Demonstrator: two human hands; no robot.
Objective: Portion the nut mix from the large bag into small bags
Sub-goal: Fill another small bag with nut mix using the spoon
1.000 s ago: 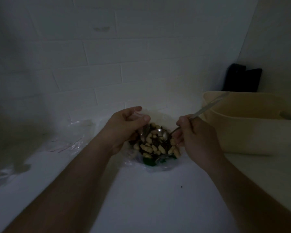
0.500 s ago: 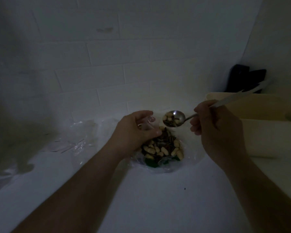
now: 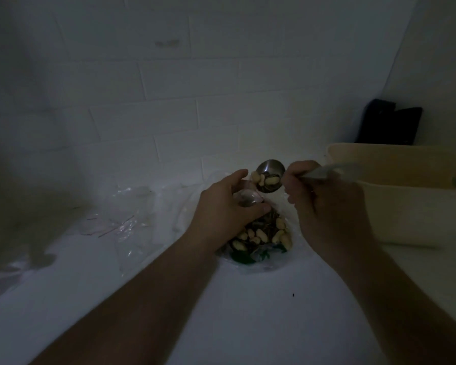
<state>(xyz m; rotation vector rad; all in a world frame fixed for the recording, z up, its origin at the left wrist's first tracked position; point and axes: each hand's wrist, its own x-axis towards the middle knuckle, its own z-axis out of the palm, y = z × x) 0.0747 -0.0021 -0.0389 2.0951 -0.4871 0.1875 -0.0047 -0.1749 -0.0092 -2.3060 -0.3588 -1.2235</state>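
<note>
Steel spoon (image 3: 270, 175) w/ nuts, tipped, gripped by right hand (image 3: 324, 204); left hand (image 3: 221, 206) pinches small bag (image 3: 246, 198) just beside it, above large bag (image 3: 261, 237).

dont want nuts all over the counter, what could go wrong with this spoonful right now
1. The spoon is tipped beside the small bag, whose mouth the left hand holds only narrowly open, so nuts may miss it.
2. Missed nuts would likely drop into the large bag below or bounce onto the counter.
3. Dim light makes aiming harder.
</note>
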